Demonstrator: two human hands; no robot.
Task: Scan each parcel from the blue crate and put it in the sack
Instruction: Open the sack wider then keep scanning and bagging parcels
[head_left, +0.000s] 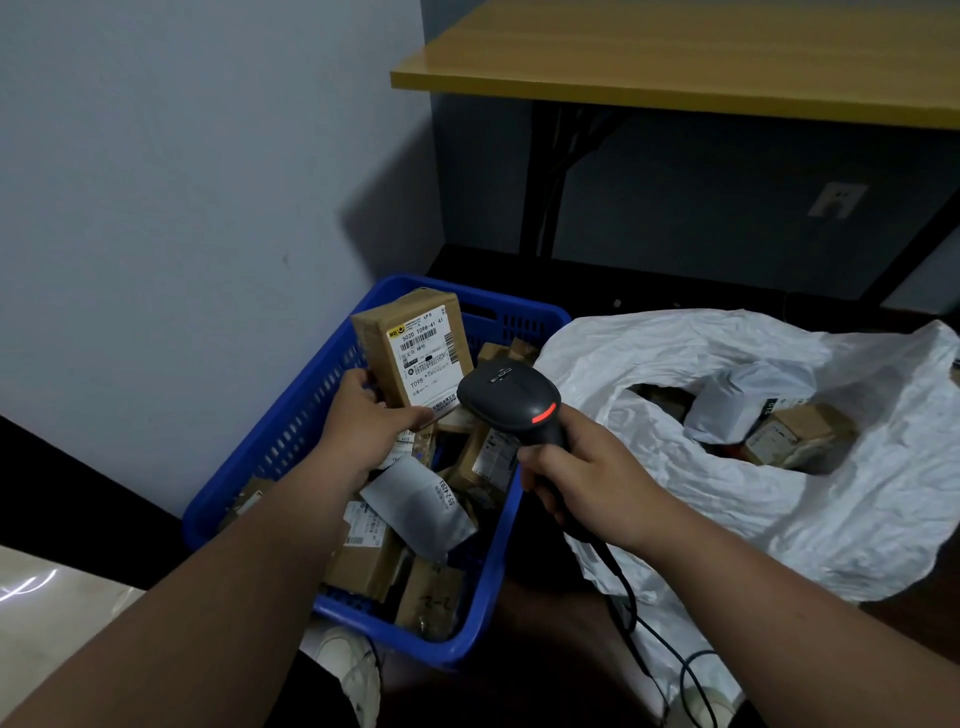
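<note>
My left hand (363, 421) grips the lower end of a brown cardboard parcel (410, 348), held upright over the blue crate (260, 462) with its white label facing me. My right hand (576, 467) holds the handle of a black barcode scanner (506, 402). The scanner's head points at the label from just below and to the right, and a red light glows on its back. Several more cardboard parcels and a grey mailer bag (415, 509) lie in the crate. The white sack (779, 509) lies open to the right, with several parcels (795, 431) inside.
A yellow-topped table (675, 57) on black legs stands against the far wall. The scanner's black cable (639, 623) trails down to the floor on the right. My shoes (358, 670) show below the crate. A wall stands close on the left.
</note>
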